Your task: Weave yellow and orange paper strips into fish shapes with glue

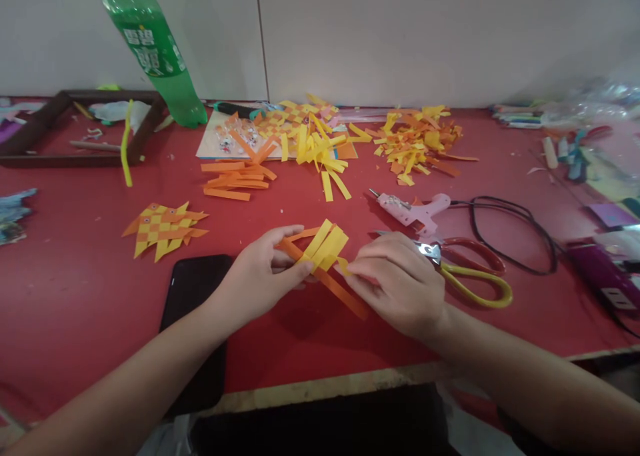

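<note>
Yellow and orange paper strips, partly crossed over each other, are held above the red table near its front edge. My left hand pinches them from the left, thumb on top. At their right side, my right hand has its thumb and index finger closed on the end of a yellow strip. A long orange strip slants down to the right between the hands. Scissors with red and yellow handles lie partly behind my right hand. A black phone is under my left forearm.
A woven paper fish lies left. Behind are loose orange strips, yellow strips and a pile of scraps. A pink glue gun with a black cord lies right. A green bottle stands beside a brown frame.
</note>
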Available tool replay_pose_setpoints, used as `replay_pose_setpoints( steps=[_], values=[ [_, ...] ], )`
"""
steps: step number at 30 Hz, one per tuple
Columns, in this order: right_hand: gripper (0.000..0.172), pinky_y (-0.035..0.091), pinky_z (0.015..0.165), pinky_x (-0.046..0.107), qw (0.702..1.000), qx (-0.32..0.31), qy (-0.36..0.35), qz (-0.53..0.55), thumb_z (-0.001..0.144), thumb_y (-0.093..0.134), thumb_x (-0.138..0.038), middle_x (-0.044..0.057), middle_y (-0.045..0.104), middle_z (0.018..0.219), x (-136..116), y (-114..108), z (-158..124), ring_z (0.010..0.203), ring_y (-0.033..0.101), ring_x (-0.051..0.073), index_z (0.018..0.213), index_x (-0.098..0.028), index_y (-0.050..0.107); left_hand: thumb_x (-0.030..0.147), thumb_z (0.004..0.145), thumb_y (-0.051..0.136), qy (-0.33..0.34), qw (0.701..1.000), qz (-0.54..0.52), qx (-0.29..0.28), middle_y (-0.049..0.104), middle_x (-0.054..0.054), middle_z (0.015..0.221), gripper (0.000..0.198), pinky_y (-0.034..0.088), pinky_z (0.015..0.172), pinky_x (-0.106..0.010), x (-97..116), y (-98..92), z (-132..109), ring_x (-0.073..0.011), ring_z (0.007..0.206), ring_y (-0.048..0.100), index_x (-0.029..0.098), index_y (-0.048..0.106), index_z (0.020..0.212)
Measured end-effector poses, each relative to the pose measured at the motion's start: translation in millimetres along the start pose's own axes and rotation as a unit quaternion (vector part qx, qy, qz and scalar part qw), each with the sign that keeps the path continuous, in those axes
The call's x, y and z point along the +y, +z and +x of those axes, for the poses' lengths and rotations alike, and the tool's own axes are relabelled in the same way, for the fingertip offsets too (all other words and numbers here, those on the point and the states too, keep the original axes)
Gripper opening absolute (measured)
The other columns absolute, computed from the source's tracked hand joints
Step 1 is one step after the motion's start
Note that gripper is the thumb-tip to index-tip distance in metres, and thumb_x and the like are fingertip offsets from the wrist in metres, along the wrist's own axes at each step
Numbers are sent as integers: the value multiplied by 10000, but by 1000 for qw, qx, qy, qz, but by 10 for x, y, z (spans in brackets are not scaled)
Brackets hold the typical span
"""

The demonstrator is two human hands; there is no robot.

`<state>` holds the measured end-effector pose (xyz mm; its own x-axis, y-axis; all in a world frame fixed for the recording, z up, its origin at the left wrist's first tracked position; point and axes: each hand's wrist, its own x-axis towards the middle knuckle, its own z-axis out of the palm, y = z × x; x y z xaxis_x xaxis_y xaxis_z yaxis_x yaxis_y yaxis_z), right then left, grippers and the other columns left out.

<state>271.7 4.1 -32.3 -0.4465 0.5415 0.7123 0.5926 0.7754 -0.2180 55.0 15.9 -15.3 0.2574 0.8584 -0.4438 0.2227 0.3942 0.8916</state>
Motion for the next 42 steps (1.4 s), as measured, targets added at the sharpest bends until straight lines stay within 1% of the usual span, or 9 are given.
replay_pose_setpoints(
  steps=[6,10,25,29,32,35,38,40,42],
  values=[
    [74,605,777,304,994,-54,30,94,866,697,-175,56,737,913,-46,-5,11,834,703,164,875,-220,639,258,852,720,-2,1000,-28,-8,776,-40,795,622,629,730,-308,32,11,-17,-222,812,773,140,447,1399],
    [58,624,801,325,988,-71,-17,136,866,699,-185,75,754,927,-62,-19,17,838,722,171,903,-205,659,300,845,731,4,1000,-28,-8,770,-46,808,653,633,725,-326,39,18,-22,-235,821,771,138,442,1408],
    [39,604,843,328,983,-87,-88,134,860,711,-178,49,771,919,-33,74,23,923,707,182,865,-178,672,333,804,755,10,999,-45,-8,709,-4,757,674,628,724,-343,35,22,-9,-222,805,744,145,469,1384],
    [152,604,872,330,980,-87,-99,147,864,717,-315,70,769,919,-41,66,39,958,711,193,890,-173,666,384,783,772,31,999,-31,-9,663,27,698,685,586,682,-300,25,2,-6,-188,727,706,168,490,1368],
    [162,593,912,362,972,-95,-101,192,885,678,-300,113,766,964,-51,18,58,1024,704,223,945,-150,663,388,733,814,62,998,25,21,545,79,589,695,489,564,-240,7,-21,-9,-144,585,614,202,535,1341],
    [98,596,885,380,961,-87,-41,261,899,589,-172,107,753,951,-57,-45,90,992,704,211,970,-168,656,387,736,808,70,996,39,33,577,59,625,662,447,548,-241,-4,-33,-22,-148,587,601,217,554,1323],
    [124,580,714,308,953,-68,116,272,908,546,-162,44,697,780,-44,-68,117,759,670,155,847,-189,650,407,753,797,65,997,20,23,697,-6,788,664,485,614,-262,-9,-34,-38,-177,688,661,221,536,1334],
    [211,525,585,251,924,-100,233,286,932,560,-264,8,644,681,-24,-46,117,624,607,121,748,-190,634,411,753,801,72,997,4,17,718,-11,812,669,500,647,-265,-15,-35,-47,-190,735,686,229,528,1336],
    [281,519,563,241,869,-160,320,341,931,579,-375,4,652,679,-3,-2,101,617,618,123,730,-189,641,406,756,802,79,997,-6,7,708,5,765,656,503,654,-264,-18,-34,-55,-197,742,695,236,529,1328]
  ],
)
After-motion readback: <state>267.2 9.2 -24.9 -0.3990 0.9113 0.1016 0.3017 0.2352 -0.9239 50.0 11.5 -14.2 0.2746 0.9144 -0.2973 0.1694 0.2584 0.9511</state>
